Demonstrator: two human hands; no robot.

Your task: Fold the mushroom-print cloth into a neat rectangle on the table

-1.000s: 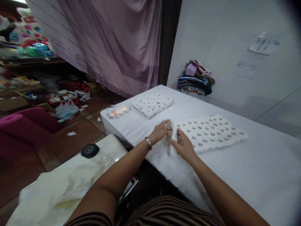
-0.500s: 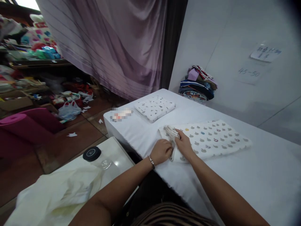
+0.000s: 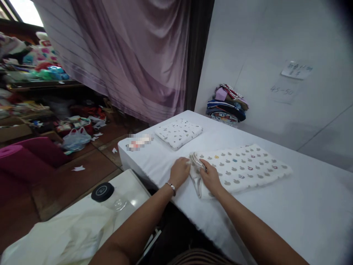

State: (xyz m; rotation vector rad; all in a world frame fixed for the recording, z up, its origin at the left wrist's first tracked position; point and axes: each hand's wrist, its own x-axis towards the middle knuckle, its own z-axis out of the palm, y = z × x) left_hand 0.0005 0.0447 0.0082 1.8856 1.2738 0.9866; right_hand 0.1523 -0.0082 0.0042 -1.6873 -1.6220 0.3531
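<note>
A white cloth (image 3: 242,165) printed with grey apple-like shapes and a few coloured ones lies folded in a long strip on the white-covered table (image 3: 303,206). My right hand (image 3: 211,177) is closed around its gathered layers near the left end, thumb on top. At that end's far corner, my left hand (image 3: 179,172) is closed on the cloth's edge, its fingertips partly hidden and a bit blurred. Below the hands, a loose fold of the edge hangs open. Farther back lies another folded white cloth (image 3: 179,133) with small dark prints, touched by neither hand.
A small blurred-out item (image 3: 139,142) lies at the table's left corner. On a lower white surface at left are a jar with a black lid (image 3: 102,191) and cream fabric (image 3: 66,232). Piled clothes (image 3: 227,105) stand by the wall. A purple curtain (image 3: 132,55) hangs behind.
My left hand has moved from the near side of the cloth's end up to its far corner. My right hand keeps its grip on the gathered layers. The view has shifted slightly.
</note>
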